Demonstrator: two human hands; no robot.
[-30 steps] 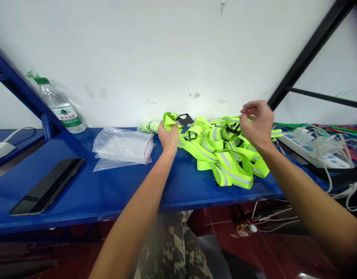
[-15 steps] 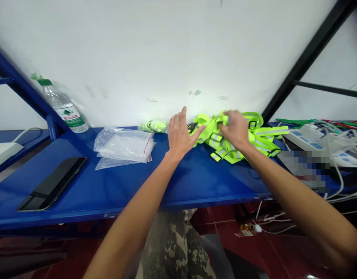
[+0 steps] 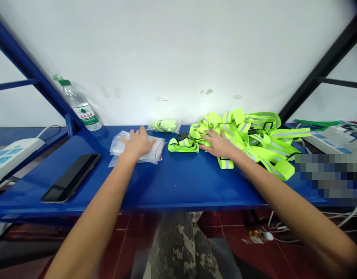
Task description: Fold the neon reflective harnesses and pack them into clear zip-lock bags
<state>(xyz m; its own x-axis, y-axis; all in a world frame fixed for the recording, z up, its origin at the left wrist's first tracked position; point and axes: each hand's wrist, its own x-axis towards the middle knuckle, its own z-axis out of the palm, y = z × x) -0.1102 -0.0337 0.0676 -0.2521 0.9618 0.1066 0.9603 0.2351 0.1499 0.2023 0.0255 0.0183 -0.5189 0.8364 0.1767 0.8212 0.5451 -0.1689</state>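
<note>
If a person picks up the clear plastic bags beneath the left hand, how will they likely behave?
The clear plastic bags are probably floppy and light, as they look like thin, wrinkled, see-through film. They may slide over one another, because they overlap with edges out of line.

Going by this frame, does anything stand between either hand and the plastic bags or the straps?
Nothing visible does. The left hand is directly over the plastic bags; the right hand is at the yellow-green straps, with no other object between.
</note>
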